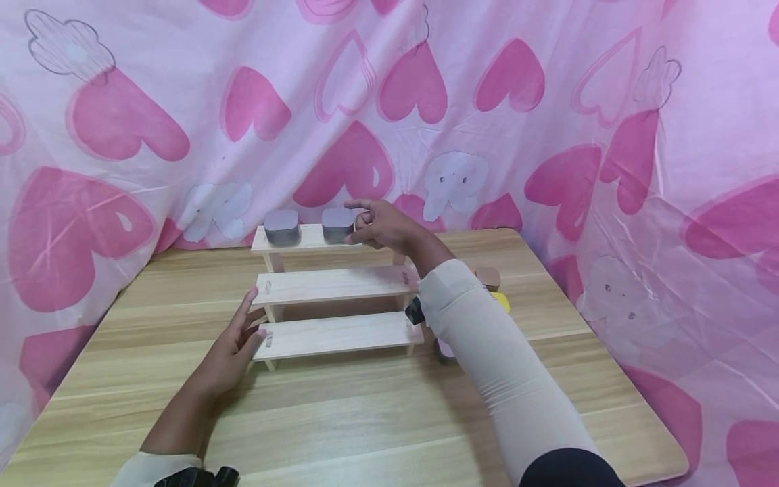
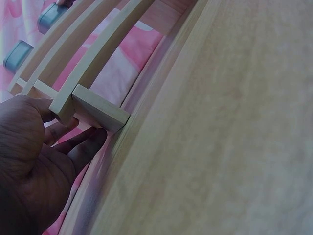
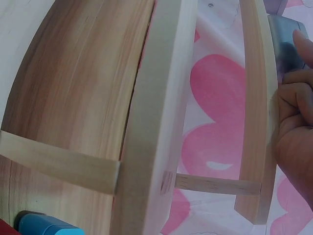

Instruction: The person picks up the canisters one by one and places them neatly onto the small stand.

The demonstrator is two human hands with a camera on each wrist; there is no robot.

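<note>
pinching a grey rounded-square box (image 1: 335, 226), the right hand (image 1: 389, 228) could drag it off the stepped pale-wood rack (image 1: 335, 286) below by releasing unevenly.

The stand (image 1: 337, 285) is of pale, creamy wood with faint grain. On its top step, the left box (image 1: 282, 230) and the right box (image 1: 337, 227) are both grey, the upper part lighter. Beneath the stand, the table (image 1: 341, 419) is yellowish brown, with long streaks. Behind the stand, the cloth (image 1: 462, 128) is light pink, printed with deep pink hearts and whitish cartoon figures. To the right of the stand, the sleeve (image 1: 505, 358) is plain cream
</note>
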